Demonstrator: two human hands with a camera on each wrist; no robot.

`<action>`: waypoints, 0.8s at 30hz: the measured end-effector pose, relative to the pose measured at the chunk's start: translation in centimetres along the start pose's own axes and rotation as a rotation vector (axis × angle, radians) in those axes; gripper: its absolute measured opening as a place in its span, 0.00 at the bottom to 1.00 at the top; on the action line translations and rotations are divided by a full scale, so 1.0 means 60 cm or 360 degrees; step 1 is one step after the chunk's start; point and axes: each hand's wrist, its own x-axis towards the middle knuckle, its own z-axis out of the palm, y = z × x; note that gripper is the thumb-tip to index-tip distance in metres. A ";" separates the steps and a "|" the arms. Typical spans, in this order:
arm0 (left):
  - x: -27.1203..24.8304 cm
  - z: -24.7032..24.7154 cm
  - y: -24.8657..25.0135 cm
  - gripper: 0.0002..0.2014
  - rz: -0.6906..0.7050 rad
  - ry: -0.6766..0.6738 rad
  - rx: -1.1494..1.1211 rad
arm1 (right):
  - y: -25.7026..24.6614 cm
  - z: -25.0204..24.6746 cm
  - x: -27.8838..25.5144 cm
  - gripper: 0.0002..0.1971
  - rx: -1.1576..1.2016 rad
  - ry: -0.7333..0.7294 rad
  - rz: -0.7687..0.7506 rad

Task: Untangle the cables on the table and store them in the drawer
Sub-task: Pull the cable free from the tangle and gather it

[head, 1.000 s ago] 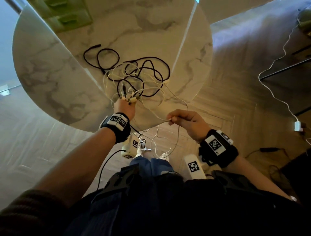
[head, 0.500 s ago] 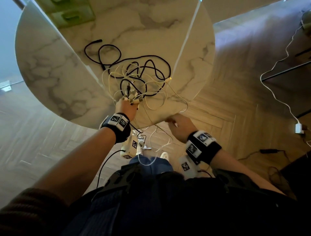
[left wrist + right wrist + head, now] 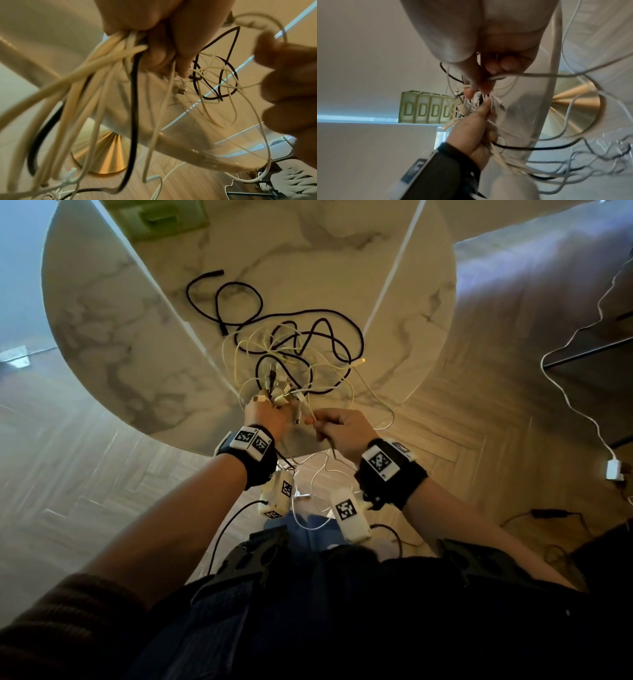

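Observation:
A tangle of black cable (image 3: 322, 316) and thin white cables (image 3: 329, 368) lies on the round marble table (image 3: 113, 337), trailing over its near edge. My left hand (image 3: 265, 414) grips a bundle of cable ends (image 3: 279, 395), plugs sticking up from the fist; the left wrist view shows white and black strands (image 3: 106, 70) hanging from the fist (image 3: 164, 44). My right hand (image 3: 337, 428) pinches a white cable (image 3: 498, 77) just right of the left hand, fingertips (image 3: 471, 93) near the plugs. The green drawer unit (image 3: 161, 217) stands at the table's far side.
Loops of white cable (image 3: 318, 474) hang below the table edge toward my lap. The table's gold base (image 3: 106, 150) stands on the wooden floor. Another white cable with a charger (image 3: 613, 469) runs across the floor at right, near a dark shelf.
My right hand has moved up and left from beside the table edge to meet the left hand at the bundle. The left hand stays gripping the cable ends.

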 end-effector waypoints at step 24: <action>-0.180 -0.095 -0.017 0.20 0.0101 -0.0393 -0.1708 | -0.022 -0.013 -0.082 0.27 -0.0811 -0.0378 -0.0547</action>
